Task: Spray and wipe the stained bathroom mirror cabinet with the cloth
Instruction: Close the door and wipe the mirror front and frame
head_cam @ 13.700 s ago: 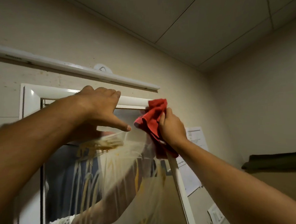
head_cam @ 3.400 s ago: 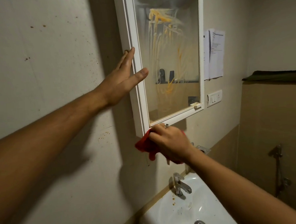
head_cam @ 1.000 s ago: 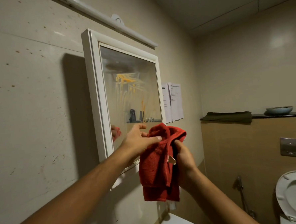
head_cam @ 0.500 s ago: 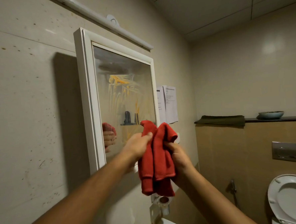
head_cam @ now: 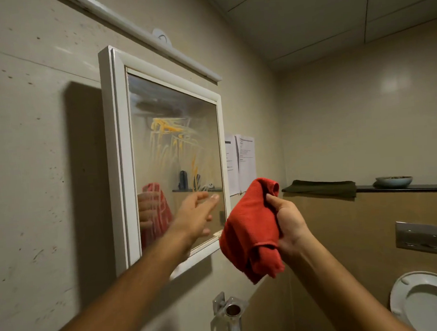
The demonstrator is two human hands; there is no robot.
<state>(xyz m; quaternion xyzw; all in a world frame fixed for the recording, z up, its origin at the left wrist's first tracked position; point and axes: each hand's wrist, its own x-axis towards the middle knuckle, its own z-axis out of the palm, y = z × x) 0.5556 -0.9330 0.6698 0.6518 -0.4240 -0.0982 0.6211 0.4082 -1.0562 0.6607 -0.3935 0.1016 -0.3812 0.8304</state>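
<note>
My left hand (head_cam: 197,217) has let go of the cloth (head_cam: 252,229) since half a second ago, when both hands held it, and now only the right hand (head_cam: 288,221) has it. The left fingers (head_cam: 209,198) are stretched out and loosely spread, holding nothing and blurred. They sit in front of the lower part of the mirror, and I cannot tell if they touch the glass. The right fingers are curled round the bunched red cloth, thumb up near its top fold, and the rest hangs below the fist, just right of the cabinet's lower corner.

Behind the hands the mirror cabinet (head_cam: 114,146) hangs on the wall, its door shut, with orange-yellow streaks (head_cam: 170,131) smeared over the middle of the glass. The cloth's reflection shows at the lower left. Below the cabinet is a metal holder (head_cam: 230,310), above it a light bar (head_cam: 153,38). Further along the wall hang papers (head_cam: 245,161). On the far ledge lie a dark towel (head_cam: 321,187) and a bowl (head_cam: 393,180). The toilet (head_cam: 425,303) is at the lower right.
</note>
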